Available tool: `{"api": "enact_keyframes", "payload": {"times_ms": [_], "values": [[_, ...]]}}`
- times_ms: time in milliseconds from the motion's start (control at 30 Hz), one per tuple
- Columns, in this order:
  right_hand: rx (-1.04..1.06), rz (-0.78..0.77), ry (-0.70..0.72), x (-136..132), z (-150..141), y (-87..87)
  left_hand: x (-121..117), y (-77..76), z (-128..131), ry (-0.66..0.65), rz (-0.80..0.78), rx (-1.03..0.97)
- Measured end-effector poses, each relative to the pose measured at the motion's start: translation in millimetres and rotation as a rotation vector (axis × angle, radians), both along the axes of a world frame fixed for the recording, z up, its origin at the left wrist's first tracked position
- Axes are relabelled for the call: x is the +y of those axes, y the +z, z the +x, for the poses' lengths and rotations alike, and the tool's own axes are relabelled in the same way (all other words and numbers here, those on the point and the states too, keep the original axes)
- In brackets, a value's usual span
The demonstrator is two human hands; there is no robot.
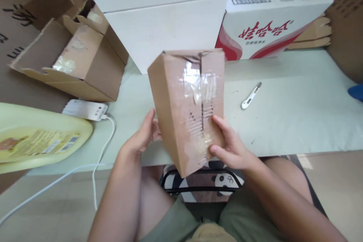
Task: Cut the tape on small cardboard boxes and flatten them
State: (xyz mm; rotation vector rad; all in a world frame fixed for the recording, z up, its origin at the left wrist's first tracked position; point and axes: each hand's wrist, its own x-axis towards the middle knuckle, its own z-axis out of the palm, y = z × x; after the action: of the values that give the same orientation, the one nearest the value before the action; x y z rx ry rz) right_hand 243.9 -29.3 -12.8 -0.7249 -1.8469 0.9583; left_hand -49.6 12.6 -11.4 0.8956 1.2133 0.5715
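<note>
A brown cardboard box (195, 121) is held tilted in front of me at the table's near edge. Clear, wrinkled tape runs along the seam on its facing side, and dark marks show beside the seam. My right hand (229, 143) grips the box at its lower right edge, two digits on the taped face and the other fingers hidden behind. At the box's left side is my left hand (146, 130), thumb raised and fingers partly hidden behind the cardboard; whether it presses on the box is unclear. A white utility knife (251, 95) lies on the table to the right.
The pale green table (283, 113) has white cartons (167, 26) and a red-and-white water carton (263, 26) at its back. Left are an opened cardboard box (99, 68), a white power bank (85, 109) with a cable (106, 143), and a yellow jug (45, 136). A blue object (356, 92) sits far right.
</note>
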Motion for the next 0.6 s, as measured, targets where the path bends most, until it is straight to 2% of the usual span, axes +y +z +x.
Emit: {"api": "enact_keyframes", "payload": {"times_ms": [67, 100, 133, 200, 333, 400, 467, 500, 533, 567, 600], "values": [[0.045, -0.097, -0.074, 0.9, 6.1, 0.4, -2.7, 8.4, 4.8, -0.292, -0.08, 0.117], [0.06, -0.146, -0.099, 1.5, 9.1, 0.8, -3.6, 13.0, 6.6, -0.392, -0.108, 0.169], [0.064, -0.185, -0.115, 2.1, 11.9, 1.1, -4.2, 17.5, 8.1, -0.458, -0.117, 0.229], [0.052, -0.218, -0.124, 3.5, 16.0, 1.1, -4.7, 24.8, 11.1, -0.477, -0.078, 0.32], [0.036, -0.224, -0.094, 6.1, 17.2, -1.5, -5.0, 27.0, 18.2, -0.258, 0.184, 0.377], [0.023, -0.216, -0.042, 7.0, 15.0, -2.8, -5.9, 20.4, 23.0, -0.004, 0.44, 0.404], [-0.003, -0.198, 0.023, 7.5, 11.9, -3.8, -7.9, 11.0, 28.6, 0.307, 0.783, 0.401], [-0.013, -0.187, 0.046, 7.4, 10.3, -4.3, -9.4, 6.5, 31.3, 0.423, 0.957, 0.392], [-0.017, -0.173, 0.061, 7.2, 8.9, -5.1, -11.0, 2.6, 33.7, 0.477, 1.112, 0.389], [-0.016, -0.16, 0.07, 6.9, 8.0, -6.4, -12.6, -0.3, 35.7, 0.454, 1.235, 0.403], [-0.008, -0.15, 0.076, 6.4, 7.6, -8.2, -14.0, -2.2, 37.1, 0.377, 1.313, 0.434]]}}
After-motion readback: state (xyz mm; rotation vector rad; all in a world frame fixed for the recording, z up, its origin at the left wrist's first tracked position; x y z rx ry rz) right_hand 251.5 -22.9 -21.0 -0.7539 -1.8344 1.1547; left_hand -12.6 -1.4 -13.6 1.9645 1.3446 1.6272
